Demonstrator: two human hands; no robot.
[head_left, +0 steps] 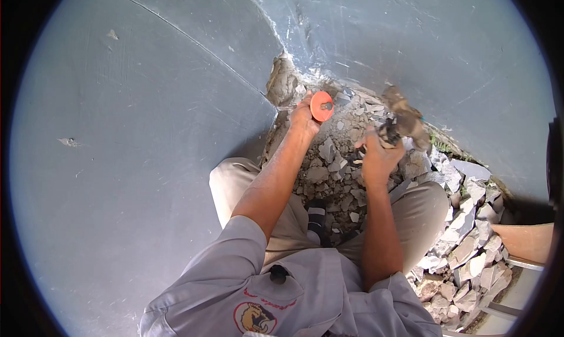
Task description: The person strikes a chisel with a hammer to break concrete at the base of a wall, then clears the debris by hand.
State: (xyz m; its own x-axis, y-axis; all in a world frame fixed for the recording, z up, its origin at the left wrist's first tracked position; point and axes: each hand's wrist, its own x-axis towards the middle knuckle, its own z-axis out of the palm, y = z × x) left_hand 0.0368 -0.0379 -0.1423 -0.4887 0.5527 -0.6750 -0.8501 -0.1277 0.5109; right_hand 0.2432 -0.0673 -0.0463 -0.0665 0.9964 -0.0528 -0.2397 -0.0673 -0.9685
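My left hand point(302, 121) is closed around a chisel with a round orange hand guard point(317, 102). Its steel shaft points left at the broken lower edge of the grey wall point(194, 102). Closed too, my right hand point(380, 159) grips what looks like a hammer point(408, 121), its brownish head smeared by motion. The hammer is held to the right of the chisel, apart from it. Below both hands lie broken chunks of masonry point(326, 151). A hollow of exposed rough material point(283, 81) shows in the corner above the chisel.
My bent knees point(424, 205) flank the rubble. A larger heap of broken pieces point(470, 249) lies to the right along the second wall point(452, 61). An orange-brown panel point(526, 242) stands at the far right edge. Small green plants point(442, 144) grow at the wall's foot.
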